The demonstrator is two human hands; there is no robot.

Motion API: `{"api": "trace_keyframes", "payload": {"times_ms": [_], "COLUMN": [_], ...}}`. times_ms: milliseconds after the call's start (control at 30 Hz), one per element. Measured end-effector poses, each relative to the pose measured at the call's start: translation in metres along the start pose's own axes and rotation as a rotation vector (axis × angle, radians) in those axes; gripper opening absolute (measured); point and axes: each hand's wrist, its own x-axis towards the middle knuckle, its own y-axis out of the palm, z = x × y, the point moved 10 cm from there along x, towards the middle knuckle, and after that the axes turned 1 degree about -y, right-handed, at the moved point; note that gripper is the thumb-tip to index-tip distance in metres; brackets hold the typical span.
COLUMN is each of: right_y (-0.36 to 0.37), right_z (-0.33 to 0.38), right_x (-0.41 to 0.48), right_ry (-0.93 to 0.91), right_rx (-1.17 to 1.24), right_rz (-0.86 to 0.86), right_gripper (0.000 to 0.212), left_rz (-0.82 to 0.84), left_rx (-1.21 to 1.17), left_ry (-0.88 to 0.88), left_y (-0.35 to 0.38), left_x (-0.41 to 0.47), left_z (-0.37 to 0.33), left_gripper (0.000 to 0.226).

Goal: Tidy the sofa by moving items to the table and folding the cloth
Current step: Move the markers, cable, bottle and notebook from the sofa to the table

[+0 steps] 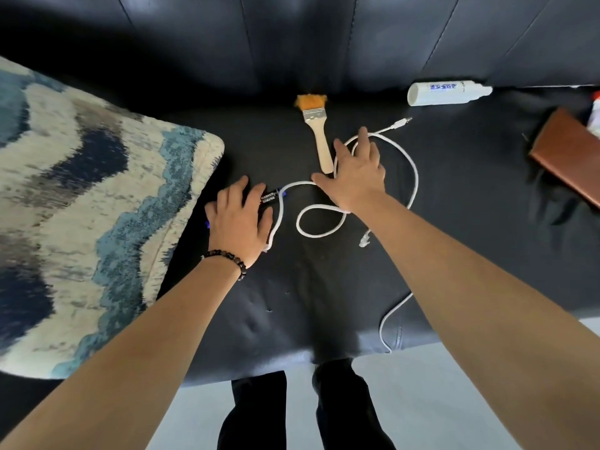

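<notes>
On the dark sofa seat [324, 287] lies a looped white rope [319, 233]. My right hand [355, 175] is spread flat over the rope's upper loop, fingers apart, beside the wooden handle of a paintbrush [319, 138]. My left hand [242, 216], with a bead bracelet on its wrist, rests on a black marker [270, 196] with blue ends; I cannot tell whether it grips it. A thin white cable [389, 319] runs under my right forearm, its plug near the rope. A blue, white and beige patterned cloth [81, 206] covers the sofa's left part.
A white spray bottle [448, 92] lies at the back right against the sofa back. A brown leather wallet or case [571, 157] sits at the far right, with a small white and red item behind it. The pale floor [454, 401] and my dark trouser legs show below.
</notes>
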Motion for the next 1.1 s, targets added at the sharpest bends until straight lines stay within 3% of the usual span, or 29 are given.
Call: {"api": "trace_keyframes", "payload": {"times_ms": [233,467,667,733,833,933,1100], "right_y": [-0.007,0.009,0.047,0.048,0.009,-0.05,-0.146], "right_z": [0.003,-0.004,-0.01,-0.015,-0.018,-0.021,-0.029], "right_x": [-0.005,-0.018,-0.072,-0.08,-0.1,-0.139,-0.245], "right_ry": [-0.081,-0.101,-0.231,-0.211,-0.164,-0.143,-0.017], "right_rx": [-0.016,0.171,0.087,0.131,0.255,0.317,0.696], "right_rz": [-0.196,-0.092,-0.09,-0.026,-0.079,-0.236,-0.386], "right_gripper": [0.043,0.034,0.032,0.031,0.034,0.031,0.028], "left_rz": [-0.066,-0.079,-0.052,-0.018,-0.015,-0.082,-0.174], "left_rx": [-0.198,-0.363,-0.452,-0.533,-0.605,-0.727,-0.977], "left_ry": [-0.091,-0.133,-0.191,-0.288,-0.438,-0.483,-0.504], "left_y": [-0.002,-0.008,-0.017,-0.022,-0.049,-0.1,-0.225], "left_x": [0.003,0.0,-0.01,-0.02,-0.041,-0.07,-0.124], "left_z": [0.008,0.013,0.016,0.02,0.017,-0.002,-0.046], "left_gripper": [0.028,0.029,0.034,0.035,0.033,0.032,0.027]}}
